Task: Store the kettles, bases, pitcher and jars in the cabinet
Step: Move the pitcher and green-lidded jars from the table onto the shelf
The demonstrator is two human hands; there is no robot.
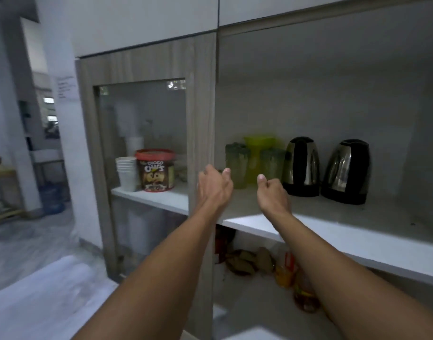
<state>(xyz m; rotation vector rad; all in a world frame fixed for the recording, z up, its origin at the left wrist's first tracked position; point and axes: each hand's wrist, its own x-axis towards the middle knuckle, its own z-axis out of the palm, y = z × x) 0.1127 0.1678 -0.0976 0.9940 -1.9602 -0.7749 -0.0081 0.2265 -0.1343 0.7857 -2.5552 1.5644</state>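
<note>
Kettles, two steel-and-black ones (301, 165) (347, 168), stand side by side on their black bases on the open cabinet shelf (358, 214). Just left of them sits a yellow-green pitcher (258, 146) behind two green jars (237, 163) (272, 160). Both hands hover before the shelf holding nothing: the left hand (214, 186) loosely curled by the glass door's edge (202, 119), the right hand (272, 192) fingers curled in.

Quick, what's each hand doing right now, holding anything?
Left hand: fingers loosely curled, holding nothing, beside the door frame.
Right hand: fingers loosely curled, empty.
</note>
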